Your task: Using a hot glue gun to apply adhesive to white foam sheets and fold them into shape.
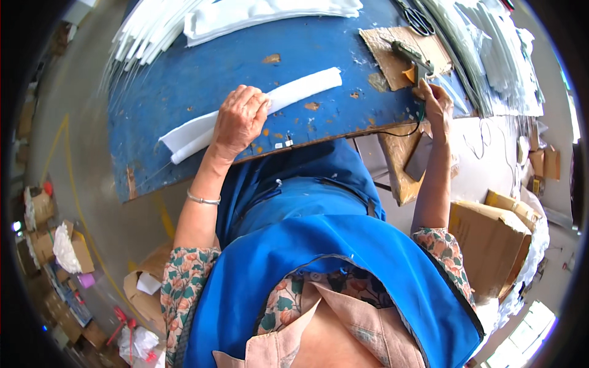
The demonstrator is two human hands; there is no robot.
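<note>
Blue apron (319,257) and floral sleeves nearest, forearms running up from the lower edge to the blue worktable (184,80). Left hand (239,119) palm down, fingers curled over the rolled white foam sheet (257,110), pinning it flat to the table near the front edge; silver bangle (202,199) on that wrist. Roll long axis lying left-low to right-high across the table: loose wider end (184,138) sticking out left of the hand, tight free end (325,78) pointing right, toward the other hand. Right hand (437,104) farther right at the table's edge, closed around the grip of the glue gun (412,58), nozzle aimed up-left, resting over a cardboard pad (392,52); black cord (402,132) dropping off the edge below. Gun well apart from the roll, to the right of its free end. Left hand the one on the roll, right hand nearer the free end than the left end. Farther back: scissors (420,21) on the cardboard, stacked white sheets (257,15) along the far edge, clear film stack (491,55) at right. Cardboard boxes (491,239) on the floor, right.
</note>
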